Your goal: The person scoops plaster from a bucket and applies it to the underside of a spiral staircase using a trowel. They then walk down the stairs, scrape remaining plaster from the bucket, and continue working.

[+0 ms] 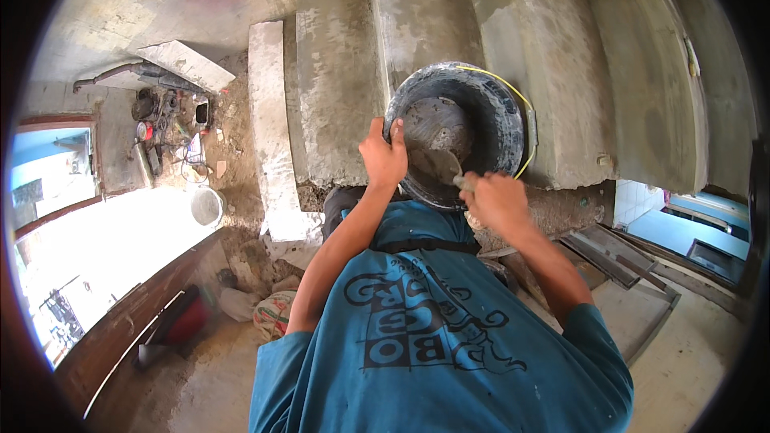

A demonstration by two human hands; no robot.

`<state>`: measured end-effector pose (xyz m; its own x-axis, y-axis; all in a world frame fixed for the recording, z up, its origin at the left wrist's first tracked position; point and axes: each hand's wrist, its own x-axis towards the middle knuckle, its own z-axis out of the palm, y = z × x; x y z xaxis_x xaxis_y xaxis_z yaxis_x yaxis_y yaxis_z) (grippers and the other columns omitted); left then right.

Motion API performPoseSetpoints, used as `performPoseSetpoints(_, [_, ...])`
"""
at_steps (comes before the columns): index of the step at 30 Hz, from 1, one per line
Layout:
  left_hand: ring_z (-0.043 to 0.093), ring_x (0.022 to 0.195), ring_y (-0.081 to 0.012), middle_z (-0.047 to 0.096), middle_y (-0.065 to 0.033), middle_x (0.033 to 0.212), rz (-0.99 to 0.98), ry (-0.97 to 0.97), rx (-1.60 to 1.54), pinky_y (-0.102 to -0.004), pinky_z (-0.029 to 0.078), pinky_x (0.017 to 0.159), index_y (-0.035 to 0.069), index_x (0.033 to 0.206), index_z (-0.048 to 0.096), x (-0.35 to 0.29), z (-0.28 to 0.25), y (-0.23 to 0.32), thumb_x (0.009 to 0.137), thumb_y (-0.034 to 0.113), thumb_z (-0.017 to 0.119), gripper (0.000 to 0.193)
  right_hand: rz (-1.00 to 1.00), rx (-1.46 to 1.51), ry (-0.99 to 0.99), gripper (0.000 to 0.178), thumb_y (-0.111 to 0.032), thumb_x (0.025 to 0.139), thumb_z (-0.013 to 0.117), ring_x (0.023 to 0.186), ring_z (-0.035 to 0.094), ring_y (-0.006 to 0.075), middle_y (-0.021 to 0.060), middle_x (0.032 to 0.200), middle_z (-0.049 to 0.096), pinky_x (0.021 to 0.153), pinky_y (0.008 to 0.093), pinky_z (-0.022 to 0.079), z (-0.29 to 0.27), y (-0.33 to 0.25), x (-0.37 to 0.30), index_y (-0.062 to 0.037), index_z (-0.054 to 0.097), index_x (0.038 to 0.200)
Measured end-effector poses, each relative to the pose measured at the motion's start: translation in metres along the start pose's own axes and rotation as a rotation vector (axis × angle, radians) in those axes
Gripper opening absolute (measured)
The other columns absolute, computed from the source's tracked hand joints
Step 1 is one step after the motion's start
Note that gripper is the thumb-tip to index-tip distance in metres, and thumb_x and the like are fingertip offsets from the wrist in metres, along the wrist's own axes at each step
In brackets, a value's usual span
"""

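A black bucket (507,136), smeared with grey cement, stands tilted toward me on the concrete stairs. Wet grey mortar (435,124) lies in its bottom. My left hand (385,156) grips the bucket's left rim, thumb on the inner side. In my right hand (493,199) is the handle of a trowel (439,165), whose blade reaches down into the mortar. The blade is partly coated, so its outline is hard to make out. A wire handle with a yellow cord (525,104) hangs along the bucket's right side.
Concrete steps (537,48) rise around the bucket. To the left stands a pale board (269,112), with tools and debris (172,124) on the ground beyond. A white bucket (207,206) sits near the bright doorway. Wooden frames (618,256) lie at the right.
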<state>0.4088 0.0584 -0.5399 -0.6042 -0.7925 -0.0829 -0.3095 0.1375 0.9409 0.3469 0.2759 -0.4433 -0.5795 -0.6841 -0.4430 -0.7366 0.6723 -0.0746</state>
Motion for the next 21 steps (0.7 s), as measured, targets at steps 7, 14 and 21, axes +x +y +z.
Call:
performPoseSetpoints(7, [0.064, 0.076, -0.0534, 0.065, -0.0306, 0.078, -0.006, -0.016, 0.057, -0.0527, 0.05, 0.068, -0.003, 0.099, 0.062, 0.0, -0.002, -0.001, 0.1, 0.025, 0.068, 0.029, -0.031, -0.076, 0.122, 0.034, -0.032, 0.094, 0.07, 0.084, 0.073, 0.0391, 0.018, 0.09, 0.073, 0.071, 0.0488, 0.061, -0.005, -0.015, -0.003, -0.0046, 0.071, 0.115])
performPoseSetpoints(14, [0.063, 0.074, -0.0531, 0.064, -0.0303, 0.077, 0.019, -0.004, 0.063, -0.0526, 0.049, 0.068, -0.003, 0.099, 0.062, -0.001, -0.003, 0.001, 0.1, 0.024, 0.068, 0.028, 0.169, -0.153, 0.263, 0.03, -0.027, 0.093, 0.071, 0.09, 0.072, 0.0392, 0.0197, 0.092, 0.073, 0.069, 0.0479, 0.061, -0.01, 0.007, 0.004, -0.0028, 0.071, 0.11])
performPoseSetpoints(21, [0.062, 0.073, -0.0527, 0.063, -0.0306, 0.076, -0.006, -0.023, 0.032, -0.0527, 0.049, 0.068, -0.003, 0.099, 0.062, 0.001, 0.0, -0.002, 0.1, 0.025, 0.069, 0.028, 0.043, -0.205, 0.06, 0.027, -0.026, 0.095, 0.069, 0.086, 0.073, 0.038, 0.0191, 0.087, 0.073, 0.068, 0.0472, 0.061, -0.009, -0.002, -0.006, -0.0011, 0.07, 0.106])
